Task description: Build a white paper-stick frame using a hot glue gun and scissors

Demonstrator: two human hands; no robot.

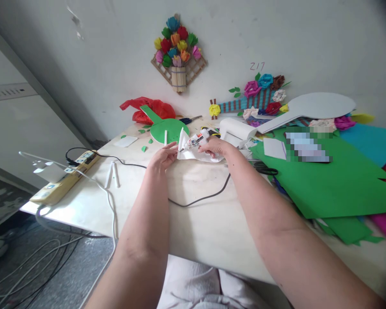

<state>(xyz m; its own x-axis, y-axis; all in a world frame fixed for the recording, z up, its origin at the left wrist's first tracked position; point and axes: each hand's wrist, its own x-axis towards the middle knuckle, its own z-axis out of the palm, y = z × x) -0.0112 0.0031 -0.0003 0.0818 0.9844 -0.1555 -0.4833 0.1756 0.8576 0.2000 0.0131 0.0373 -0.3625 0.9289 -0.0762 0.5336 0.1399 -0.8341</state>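
My right hand (216,147) is closed around a white glue gun (197,140), its nozzle pointing left. My left hand (162,156) pinches a small white paper roll (181,139) right at the nozzle tip. Both hands hover over a crumpled white sheet (199,156) on the pale table (193,206). Just beyond them lies a green paddle-shaped paper cutout (169,130) with a short white stick (165,137) standing on it. The gun's black cord (199,199) trails toward me across the table.
Two white paper rolls (112,174) lie left of my hands. A yellow power strip (66,178) with plugs sits at the left table edge. Large green paper sheets (324,180), black scissors (266,171) and coloured paper fill the right. Paper-flower crafts (178,51) hang on the wall; a red bag (148,107) lies behind.
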